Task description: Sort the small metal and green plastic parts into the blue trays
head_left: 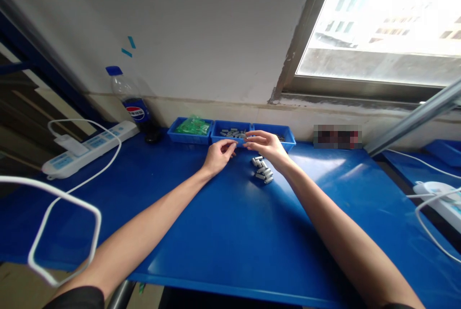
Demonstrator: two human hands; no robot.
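My left hand (217, 156) is in front of the middle blue bin (215, 137), its thumb and fingertips pinched together; what they hold, if anything, is too small to make out. Just to the right, my right hand (268, 147) reaches over the front of the right bin (290, 145), fingers apart, pointing toward the left fingertips. Beneath it on the table lies a loose pile of short grey metal cylinders (264, 172). Similar small metal pieces (234, 133) fill part of the middle bin. The right bin's contents are mostly hidden by my hand.
Green plastic material (194, 125) fills the left bin (175, 136). A cola bottle (135, 102) and white power strip (90, 150) stand at left, with a white cable (97, 222) looping over my left forearm. Another power strip (441, 198) sits right of the blue table (230, 242).
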